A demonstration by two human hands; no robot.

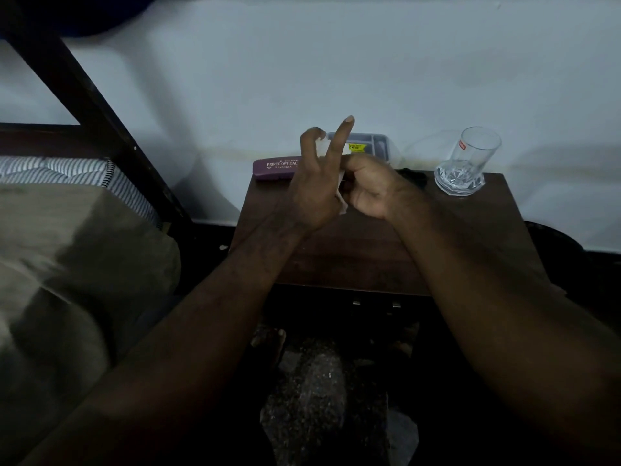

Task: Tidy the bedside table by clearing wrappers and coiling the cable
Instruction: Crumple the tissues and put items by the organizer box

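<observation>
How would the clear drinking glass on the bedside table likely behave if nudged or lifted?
The glass looks fragile, being clear and thin-walled. Its thick faceted base probably resists tipping. It stands near the table's back right corner, so a push might send it off.

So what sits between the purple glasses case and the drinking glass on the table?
In the head view, the two hands fill that stretch, pinching a pale wrapper. Behind them stands a clear plastic box; a dark object lies nearer the glass.
</observation>
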